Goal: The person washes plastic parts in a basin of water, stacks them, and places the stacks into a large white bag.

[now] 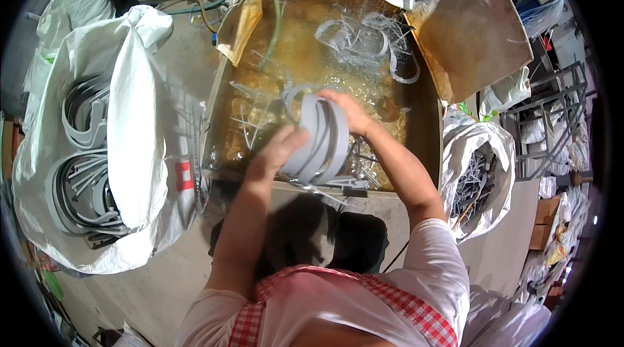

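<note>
Grey rings (314,140) are sitting bunched between both hands, over the near side of the tub (432,145). Right hand (351,114) is curling its fingers over their upper rim; left hand (278,151) is showing blurred at their side, can't tell if fingers are pinching or spread. Pressing evenly from both sides is probably helping prevent slips. Left sack (135,132) is holding similar curved pieces (83,139).

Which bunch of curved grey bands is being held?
The curved grey plastic bundle between left hand and right hand; other bunches sit in the white woven sack at left.
</note>
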Available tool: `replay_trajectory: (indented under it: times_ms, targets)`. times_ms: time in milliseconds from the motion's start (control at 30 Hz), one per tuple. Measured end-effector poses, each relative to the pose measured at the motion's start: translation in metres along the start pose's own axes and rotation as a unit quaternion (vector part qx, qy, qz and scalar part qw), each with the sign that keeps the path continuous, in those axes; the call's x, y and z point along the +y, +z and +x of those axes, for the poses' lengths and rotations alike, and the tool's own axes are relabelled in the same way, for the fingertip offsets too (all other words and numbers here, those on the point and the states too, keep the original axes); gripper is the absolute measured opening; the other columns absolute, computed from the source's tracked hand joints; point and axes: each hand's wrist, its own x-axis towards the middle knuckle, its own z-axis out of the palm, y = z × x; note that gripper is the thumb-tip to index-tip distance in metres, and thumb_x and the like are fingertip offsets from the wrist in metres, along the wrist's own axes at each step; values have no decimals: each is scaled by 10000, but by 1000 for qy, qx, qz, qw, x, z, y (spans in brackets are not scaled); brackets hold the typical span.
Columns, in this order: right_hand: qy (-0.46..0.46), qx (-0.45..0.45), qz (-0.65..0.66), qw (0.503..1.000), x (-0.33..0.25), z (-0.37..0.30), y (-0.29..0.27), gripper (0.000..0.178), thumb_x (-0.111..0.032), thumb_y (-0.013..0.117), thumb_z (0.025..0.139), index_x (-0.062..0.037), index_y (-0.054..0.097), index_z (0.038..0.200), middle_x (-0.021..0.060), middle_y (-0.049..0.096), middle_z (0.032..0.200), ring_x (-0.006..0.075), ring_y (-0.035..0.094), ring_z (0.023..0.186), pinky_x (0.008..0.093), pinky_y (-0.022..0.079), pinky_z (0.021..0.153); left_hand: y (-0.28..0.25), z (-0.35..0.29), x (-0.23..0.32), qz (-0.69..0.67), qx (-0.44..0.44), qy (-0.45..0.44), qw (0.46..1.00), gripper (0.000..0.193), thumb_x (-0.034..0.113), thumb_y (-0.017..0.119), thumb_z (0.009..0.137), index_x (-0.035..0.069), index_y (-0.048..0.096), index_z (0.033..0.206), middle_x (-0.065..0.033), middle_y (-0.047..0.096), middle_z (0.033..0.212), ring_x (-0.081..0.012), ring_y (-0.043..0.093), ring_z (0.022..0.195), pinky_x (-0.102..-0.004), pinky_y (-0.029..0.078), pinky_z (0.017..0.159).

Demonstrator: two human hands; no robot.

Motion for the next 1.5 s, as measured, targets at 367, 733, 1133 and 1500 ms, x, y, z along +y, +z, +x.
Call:
replay_trajectory:
  times_ms: [367,733,1133,1500]
  targets:
    - [174,185,56,966,39,20,-36,400,-169,601,730,16,521,1075,174,626,941,269,608,863,354,466,764,25,24,-16,216,189,240,928,1166,212,789,588,95,-41,1399,-242,197,1387,-302,342,1227,-415,308,1007]
    - [20,-119,528,841,63,-38,-45,1021,-569,712,589,-81,262,1366,118,468,1256,227,396,1188,449,212,1048,-1,35,-7,-178,214,160,947,455,-42,519,777,75,348,1182,-82,478,749,-155,490,590,-320,430,514]
    - [201,92,295,930,27,-22,17,665,-395,714,695,-10,466,1178,94,593,947,165,558,846,309,453,747,12,40,-13,-216,255,187,924,462,-61,494,769,122,331,1160,-61,438,736,-144,454,586,-313,424,549]
    - [165,-141,-335,917,150,-31,100,719,-346,717,684,-65,373,1249,133,433,1158,239,392,1065,395,328,913,33,4,8,547,140,197,802,629,-28,567,662,139,420,1250,-159,475,1183,-357,577,901,-394,476,774]
